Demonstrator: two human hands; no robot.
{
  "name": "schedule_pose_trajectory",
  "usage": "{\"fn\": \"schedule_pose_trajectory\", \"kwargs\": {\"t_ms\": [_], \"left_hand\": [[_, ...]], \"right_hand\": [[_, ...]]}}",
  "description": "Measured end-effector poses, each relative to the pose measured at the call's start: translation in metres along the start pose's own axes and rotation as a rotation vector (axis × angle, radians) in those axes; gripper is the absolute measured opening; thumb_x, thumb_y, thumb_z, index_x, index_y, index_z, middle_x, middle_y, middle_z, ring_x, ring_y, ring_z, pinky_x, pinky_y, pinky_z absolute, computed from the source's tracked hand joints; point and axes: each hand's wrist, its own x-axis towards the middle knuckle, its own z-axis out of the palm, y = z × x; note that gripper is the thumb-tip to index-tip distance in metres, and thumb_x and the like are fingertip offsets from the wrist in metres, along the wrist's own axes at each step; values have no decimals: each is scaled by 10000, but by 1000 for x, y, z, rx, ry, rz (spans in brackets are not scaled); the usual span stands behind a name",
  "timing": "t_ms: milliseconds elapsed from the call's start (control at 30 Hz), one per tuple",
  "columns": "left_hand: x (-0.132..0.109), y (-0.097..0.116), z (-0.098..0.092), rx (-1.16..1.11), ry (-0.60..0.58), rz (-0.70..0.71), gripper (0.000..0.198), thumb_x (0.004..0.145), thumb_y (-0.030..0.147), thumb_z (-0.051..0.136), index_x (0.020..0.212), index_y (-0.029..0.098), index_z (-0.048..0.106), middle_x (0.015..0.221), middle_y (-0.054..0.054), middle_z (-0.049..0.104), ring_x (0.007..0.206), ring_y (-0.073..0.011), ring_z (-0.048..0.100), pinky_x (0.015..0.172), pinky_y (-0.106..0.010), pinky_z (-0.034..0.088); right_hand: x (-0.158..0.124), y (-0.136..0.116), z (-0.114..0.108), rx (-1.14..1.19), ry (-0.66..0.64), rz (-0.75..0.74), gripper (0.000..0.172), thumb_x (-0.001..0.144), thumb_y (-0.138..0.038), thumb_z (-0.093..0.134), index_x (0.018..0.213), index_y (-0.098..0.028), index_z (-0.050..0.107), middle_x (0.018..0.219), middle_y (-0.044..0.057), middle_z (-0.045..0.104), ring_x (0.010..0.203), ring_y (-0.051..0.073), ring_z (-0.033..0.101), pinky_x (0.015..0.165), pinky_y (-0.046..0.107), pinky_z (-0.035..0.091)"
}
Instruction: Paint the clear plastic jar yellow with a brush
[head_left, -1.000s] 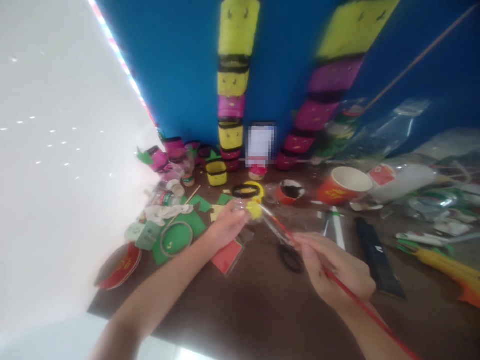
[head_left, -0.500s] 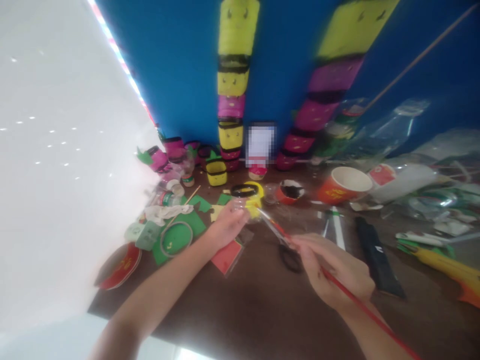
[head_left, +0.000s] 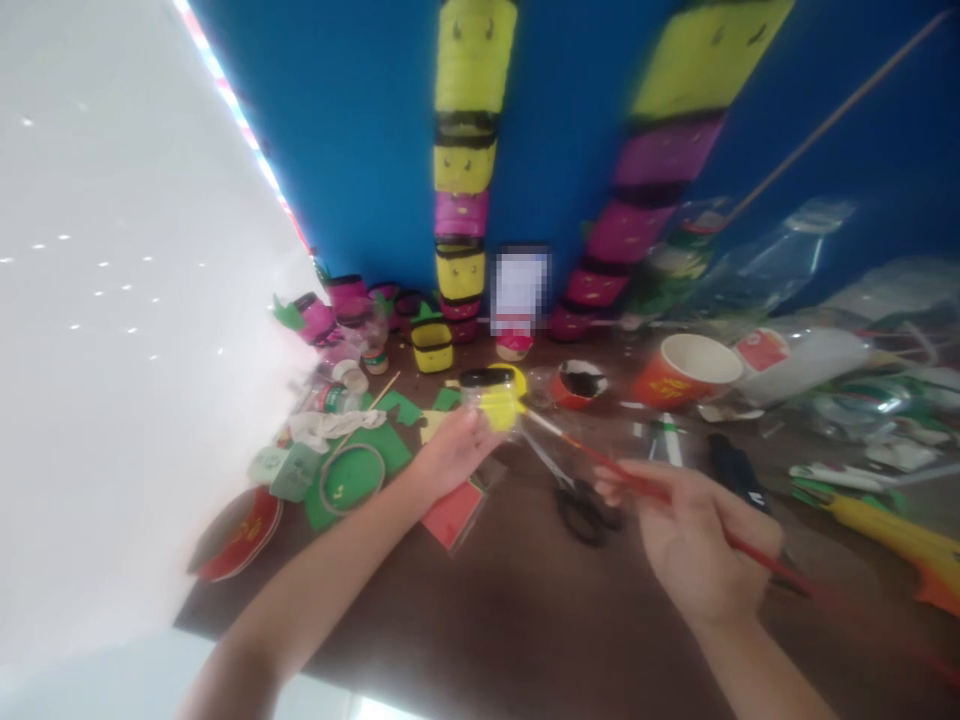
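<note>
My left hand (head_left: 454,447) is closed around a small clear plastic cup (head_left: 496,407), which looks like a cut bottle piece. Yellow paint covers part of its side, and a black band runs round its rim. In my right hand (head_left: 694,535) is a paintbrush (head_left: 626,474) with a long red handle. The brush's tip points left and is at the cup's yellow side; whether it touches I cannot tell. Below the brush, a pair of scissors (head_left: 581,510) with black handles lies on the table. Something round and yellow (head_left: 519,378) shows just behind the cup, partly hidden.
A red paper cup with dark paint (head_left: 576,385) stands behind the brush, and a larger red cup (head_left: 694,372) is farther right. Green paper (head_left: 382,450), a tape roll (head_left: 322,480) and a red packet (head_left: 454,515) lie left. Painted cups (head_left: 433,348) line the blue wall; plastic bottles crowd the right.
My right hand has shifted right and the brush now lies flatter, uncovering more of the scissors. The cup's rim has tipped so that less of its opening shows.
</note>
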Motion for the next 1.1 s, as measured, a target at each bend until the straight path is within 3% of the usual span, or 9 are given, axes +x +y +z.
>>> {"fn": "schedule_pose_trajectory", "kwargs": {"t_ms": [100, 233, 467, 667, 1100], "left_hand": [[-1, 1, 0, -15, -5, -29, 189, 708, 331, 672, 800, 171, 633, 1031, -75, 654, 1214, -258, 477, 1063, -430, 314], [-3, 1, 1, -15, -23, -47, 196, 703, 327, 669, 817, 170, 640, 1093, -84, 649, 1251, -275, 446, 1072, -448, 304], [-4, 3, 4, 20, -109, -10, 287, 710, 299, 667, 958, 158, 646, 1121, -87, 640, 1235, -259, 467, 1079, -417, 300], [-2, -1, 0, 50, -162, 23, 343, 710, 294, 676, 1025, 164, 639, 1141, -88, 640, 1172, -243, 524, 1044, -383, 335], [0, -1, 1, 63, -131, 49, 393, 631, 268, 744, 998, 170, 643, 1089, -84, 652, 1089, -237, 570, 1017, -386, 338]], "right_hand": [[10, 4, 3, 291, 3, 209, 141, 782, -345, 619, 748, -241, 708, 649, 28, 714, 489, 166, 646, 406, 263, 499], [19, 8, 2, 359, 33, 292, 95, 735, -328, 668, 695, -252, 707, 605, 14, 701, 471, 146, 633, 399, 239, 486], [0, 13, 2, 128, 81, 122, 69, 757, -269, 669, 805, -223, 690, 726, 13, 695, 594, 135, 659, 540, 250, 556], [-10, 5, 4, -181, 2, -18, 65, 796, -233, 621, 817, -212, 679, 786, 26, 690, 597, 127, 655, 546, 231, 579], [-9, 4, 6, -222, -16, -40, 77, 806, -214, 612, 836, -230, 682, 766, 7, 703, 592, 110, 662, 561, 189, 577]]}}
